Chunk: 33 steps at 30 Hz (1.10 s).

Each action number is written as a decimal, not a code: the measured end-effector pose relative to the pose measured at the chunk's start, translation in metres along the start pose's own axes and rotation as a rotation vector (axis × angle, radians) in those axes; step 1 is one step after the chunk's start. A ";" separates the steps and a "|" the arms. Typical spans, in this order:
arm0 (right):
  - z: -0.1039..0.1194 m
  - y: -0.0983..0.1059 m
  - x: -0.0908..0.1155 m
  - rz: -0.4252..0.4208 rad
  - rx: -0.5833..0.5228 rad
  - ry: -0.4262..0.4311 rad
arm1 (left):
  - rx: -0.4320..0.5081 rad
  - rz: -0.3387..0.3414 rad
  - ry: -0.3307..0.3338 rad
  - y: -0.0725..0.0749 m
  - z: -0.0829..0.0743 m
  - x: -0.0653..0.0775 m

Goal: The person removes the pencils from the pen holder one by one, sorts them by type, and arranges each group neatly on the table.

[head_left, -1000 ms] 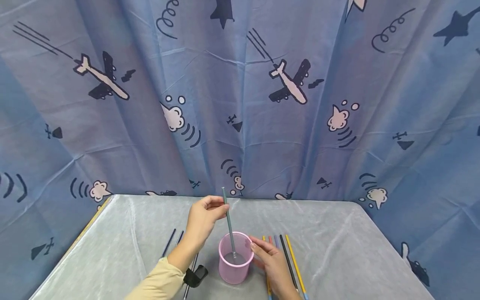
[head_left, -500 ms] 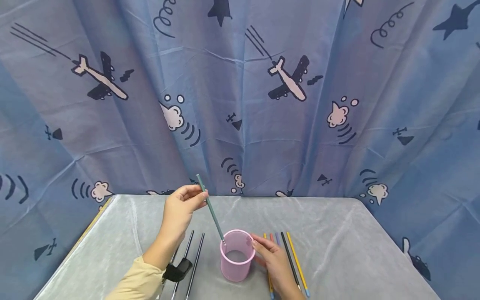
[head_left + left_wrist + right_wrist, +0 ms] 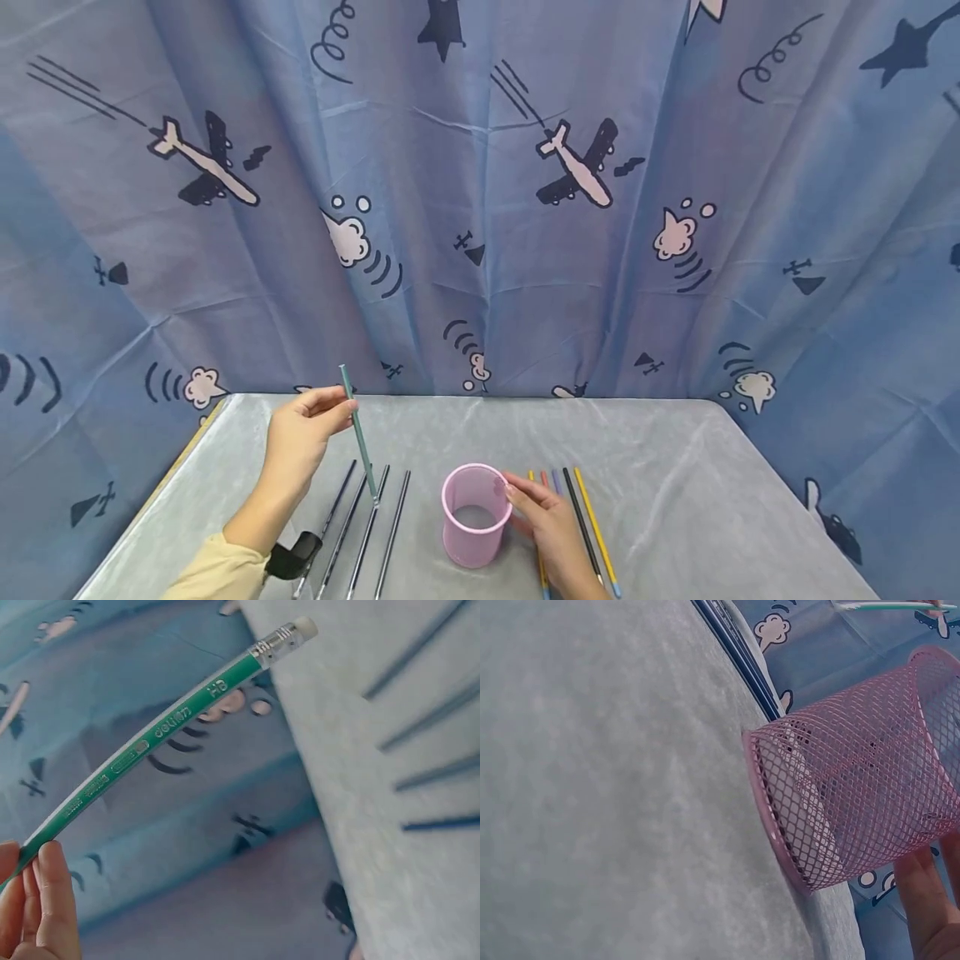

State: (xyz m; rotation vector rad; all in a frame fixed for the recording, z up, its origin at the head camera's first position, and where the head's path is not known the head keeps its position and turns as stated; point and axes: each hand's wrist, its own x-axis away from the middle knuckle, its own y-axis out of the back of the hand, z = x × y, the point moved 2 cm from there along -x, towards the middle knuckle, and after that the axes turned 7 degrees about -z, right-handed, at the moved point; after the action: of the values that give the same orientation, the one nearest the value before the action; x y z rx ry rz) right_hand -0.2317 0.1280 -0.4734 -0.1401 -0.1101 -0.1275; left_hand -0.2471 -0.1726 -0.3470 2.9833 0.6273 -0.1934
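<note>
My left hand (image 3: 295, 442) pinches a green pencil (image 3: 360, 440) near its upper end, over the left part of the table. The pencil slants, its white eraser (image 3: 306, 628) end pointing down in the head view. Below it lie several dark, slender pencil-like sticks (image 3: 393, 533), side by side. A pink mesh pen holder (image 3: 471, 546) stands upright at the middle of the table, and nothing shows inside it. My right hand (image 3: 551, 529) holds its right side, thumb by the rim; in the right wrist view, fingers (image 3: 922, 896) touch the mesh wall.
Right of the pen holder lie several pencils, among them a black pencil (image 3: 581, 521) and a yellow pencil (image 3: 596, 529); my right hand partly covers some. A grey cloth covers the table (image 3: 690, 500). Behind it hangs a blue patterned curtain (image 3: 480, 208).
My left hand has carried the green pencil out of the pen holder and leftward, over the dark sticks. My right hand has stayed at the pen holder.
</note>
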 end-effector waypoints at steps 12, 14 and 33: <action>-0.001 0.003 -0.002 -0.001 0.012 0.004 | -0.269 0.107 -0.015 0.028 0.018 -0.015; -0.001 0.003 -0.002 -0.001 0.011 0.005 | -0.286 0.139 0.006 0.031 0.020 -0.019; 0.001 0.000 -0.001 0.013 -0.017 0.011 | -0.458 0.367 0.105 0.039 0.047 -0.033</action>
State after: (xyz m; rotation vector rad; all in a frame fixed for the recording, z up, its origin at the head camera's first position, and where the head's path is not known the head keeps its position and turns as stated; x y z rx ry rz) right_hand -0.2327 0.1285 -0.4726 -0.1572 -0.0972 -0.1166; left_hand -0.2659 -0.2260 -0.3867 2.6056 0.0985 0.1194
